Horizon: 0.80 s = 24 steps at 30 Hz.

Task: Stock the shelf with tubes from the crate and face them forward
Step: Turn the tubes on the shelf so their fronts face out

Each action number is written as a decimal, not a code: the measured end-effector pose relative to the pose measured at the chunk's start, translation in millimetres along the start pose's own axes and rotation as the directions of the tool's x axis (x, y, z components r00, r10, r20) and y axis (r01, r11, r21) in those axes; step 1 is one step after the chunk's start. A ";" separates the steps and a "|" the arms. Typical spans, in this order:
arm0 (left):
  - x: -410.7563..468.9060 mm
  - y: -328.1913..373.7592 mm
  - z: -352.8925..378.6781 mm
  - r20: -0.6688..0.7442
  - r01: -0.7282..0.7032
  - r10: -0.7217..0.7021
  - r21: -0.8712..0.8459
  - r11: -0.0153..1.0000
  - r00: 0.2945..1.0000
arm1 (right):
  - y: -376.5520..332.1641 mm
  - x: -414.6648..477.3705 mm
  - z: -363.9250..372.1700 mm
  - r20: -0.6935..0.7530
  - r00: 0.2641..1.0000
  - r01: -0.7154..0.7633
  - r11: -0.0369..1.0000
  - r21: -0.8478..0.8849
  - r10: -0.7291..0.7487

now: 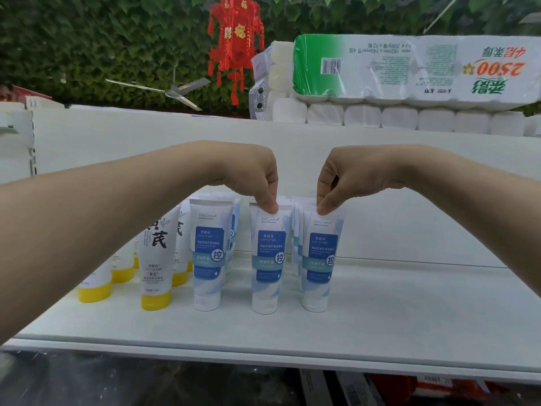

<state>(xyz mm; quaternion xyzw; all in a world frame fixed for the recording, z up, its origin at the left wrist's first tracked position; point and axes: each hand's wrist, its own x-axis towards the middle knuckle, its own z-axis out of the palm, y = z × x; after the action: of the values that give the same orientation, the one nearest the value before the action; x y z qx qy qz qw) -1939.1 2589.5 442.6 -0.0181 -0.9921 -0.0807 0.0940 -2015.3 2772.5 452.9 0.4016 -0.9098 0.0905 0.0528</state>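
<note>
- The crimped top of the middle tube point(270, 259) is pinched by the left hand point(254, 177), with thumb and fingers closed on it.
- The top of the right tube point(320, 259) is pinched likewise by the right hand point(339, 177).
- Both tubes are stood cap-down on the shelf point(409, 317), with blue labels turned forward.
- A third tube point(209, 253) is stood just left, untouched, and yellow-capped tubes point(155, 268) are ranged beyond it.

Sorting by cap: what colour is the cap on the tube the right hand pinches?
White cap, on the blue-labelled tube in the right hand; head view.
</note>
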 end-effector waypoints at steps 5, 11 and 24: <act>1.9 -2.5 -0.3 -0.006 -0.004 0.004 0.000 1.000 1.000 | -2.5 1.0 -0.7 0.018 1.000 0.007 1.000 -0.011 -0.007; 2.7 -4.1 -1.0 0.007 0.001 -0.001 -0.013 1.000 1.000 | -5.2 1.4 -1.9 0.035 0.999 0.011 1.000 0.004 -0.011; 4.8 -0.1 -1.0 0.018 -0.007 0.007 0.003 1.000 1.000 | -0.9 -0.8 -4.2 0.063 0.998 -0.014 1.000 0.010 0.013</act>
<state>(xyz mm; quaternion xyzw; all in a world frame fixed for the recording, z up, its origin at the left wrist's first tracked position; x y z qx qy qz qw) -1943.6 2589.4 444.5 -0.0223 -0.9930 -0.0786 0.0855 -2014.0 2773.4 457.0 0.3983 -0.9132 0.0830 0.0214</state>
